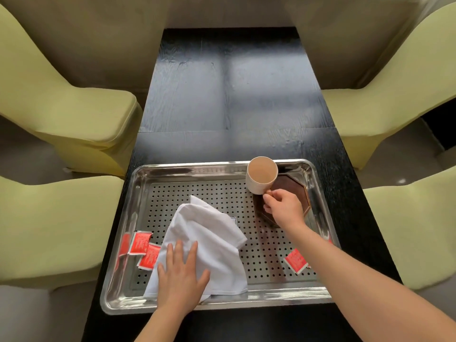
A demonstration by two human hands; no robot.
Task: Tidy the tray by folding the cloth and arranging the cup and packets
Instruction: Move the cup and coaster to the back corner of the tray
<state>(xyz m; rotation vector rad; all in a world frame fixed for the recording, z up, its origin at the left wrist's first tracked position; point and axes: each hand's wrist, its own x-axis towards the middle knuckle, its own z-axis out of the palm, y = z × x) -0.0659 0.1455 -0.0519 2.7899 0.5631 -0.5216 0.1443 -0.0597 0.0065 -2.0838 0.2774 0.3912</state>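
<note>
A steel perforated tray [187, 172] lies on the near end of a black table. A crumpled white cloth [209, 233] sits in its front middle, and my left hand [181, 272] rests flat on the cloth's near part, fingers spread. My right hand [283, 206] grips the handle of a cream cup [260, 175], which is tilted with its mouth toward me over a dark brown octagonal coaster [291, 187] at the tray's back right. Red packets [142, 243] lie at the tray's front left, one partly under the cloth. Another red packet [294, 260] lies at the front right.
The black table [229, 95] stretches away beyond the tray. Yellow-green covered chairs stand on both sides, two on the left [61, 114] and two on the right [399, 99]. The table's side edges run close to the tray's ends.
</note>
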